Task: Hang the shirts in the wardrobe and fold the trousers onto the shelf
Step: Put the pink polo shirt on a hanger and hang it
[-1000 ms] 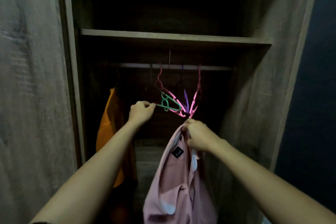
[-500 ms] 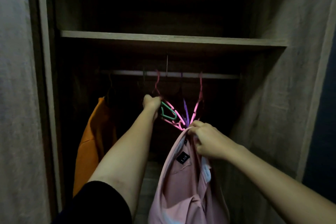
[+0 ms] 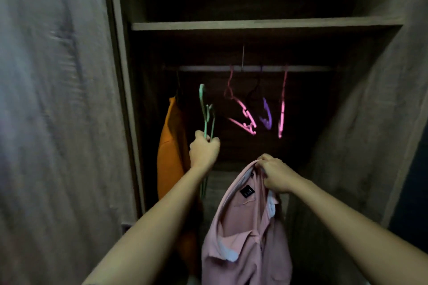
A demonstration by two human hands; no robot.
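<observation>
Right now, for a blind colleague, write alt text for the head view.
A person's left hand grips a green hanger below the wardrobe rail while the right hand holds a pink shirt by its collar. Pink hangers, a purple hanger and an orange garment hang there.

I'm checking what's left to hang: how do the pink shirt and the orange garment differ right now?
The pink shirt dangles bunched from the right hand, which grips its collar; the orange garment hangs at the left of the wardrobe, under the rail. The pink shirt is on no hanger; the orange garment seems hung from a dark one. Both are plain-coloured and hang downward.
</observation>
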